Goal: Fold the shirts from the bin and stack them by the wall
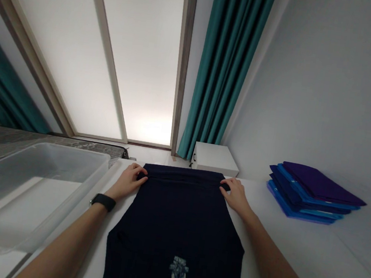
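A dark navy garment (pixel 180 220) lies spread flat on the white table. It is narrow at the far end, with sloping sides that widen toward me. Blue patterned trim shows at its near centre and on two bands near the bottom, where the view cuts it off. At its far left corner, my left hand (pixel 129 179) pinches the cloth between thumb and fingers. My right hand (pixel 235 193) pinches the far right corner the same way. Between both hands, the far edge looks folded over in a strip.
To my left stands a clear plastic bin (pixel 77 154). A stack of folded blue and purple cloths (pixel 311 194) sits on the table (pixel 279 260) at the right, by the wall. Beyond the table are a small white cabinet (pixel 215 156), a teal curtain (pixel 228 71) and frosted panels (pixel 141 60).
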Demonstrator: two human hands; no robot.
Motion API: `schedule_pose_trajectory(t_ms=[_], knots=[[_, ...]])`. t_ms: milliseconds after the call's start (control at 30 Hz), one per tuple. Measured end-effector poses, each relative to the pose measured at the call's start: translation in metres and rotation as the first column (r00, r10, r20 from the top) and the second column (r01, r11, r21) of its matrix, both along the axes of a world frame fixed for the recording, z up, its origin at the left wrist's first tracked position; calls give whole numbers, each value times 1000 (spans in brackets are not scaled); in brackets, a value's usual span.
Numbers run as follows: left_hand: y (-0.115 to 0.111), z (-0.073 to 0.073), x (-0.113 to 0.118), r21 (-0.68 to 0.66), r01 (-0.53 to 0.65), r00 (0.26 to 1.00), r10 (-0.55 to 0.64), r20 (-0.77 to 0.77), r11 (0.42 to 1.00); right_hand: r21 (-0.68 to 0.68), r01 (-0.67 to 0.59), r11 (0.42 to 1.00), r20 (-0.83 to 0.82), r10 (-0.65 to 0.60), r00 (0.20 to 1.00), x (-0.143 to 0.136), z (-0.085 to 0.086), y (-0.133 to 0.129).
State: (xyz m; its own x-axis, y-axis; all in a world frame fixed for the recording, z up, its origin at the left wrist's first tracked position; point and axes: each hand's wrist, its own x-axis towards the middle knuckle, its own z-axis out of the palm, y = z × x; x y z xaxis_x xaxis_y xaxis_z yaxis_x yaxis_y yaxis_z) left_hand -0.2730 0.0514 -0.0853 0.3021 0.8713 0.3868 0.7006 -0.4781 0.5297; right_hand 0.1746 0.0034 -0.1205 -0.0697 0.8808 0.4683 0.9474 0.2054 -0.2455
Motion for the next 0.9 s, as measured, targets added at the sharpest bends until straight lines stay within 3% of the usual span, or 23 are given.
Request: schedule_pose_trajectory(t_ms=[300,600,900], knots=[[6,-7,-8,-82,-26,998,31,53,996,-16,47,999,99,-46,994,-4,3,-2],[-1,-1,-5,-99,-113,976,129,173,989,-44,156,987,26,-155,988,-9,10,-5],[-4,3,-7,-116,-104,978,123,169,988,59,2,998,-59,1,998,2,1,-2]])
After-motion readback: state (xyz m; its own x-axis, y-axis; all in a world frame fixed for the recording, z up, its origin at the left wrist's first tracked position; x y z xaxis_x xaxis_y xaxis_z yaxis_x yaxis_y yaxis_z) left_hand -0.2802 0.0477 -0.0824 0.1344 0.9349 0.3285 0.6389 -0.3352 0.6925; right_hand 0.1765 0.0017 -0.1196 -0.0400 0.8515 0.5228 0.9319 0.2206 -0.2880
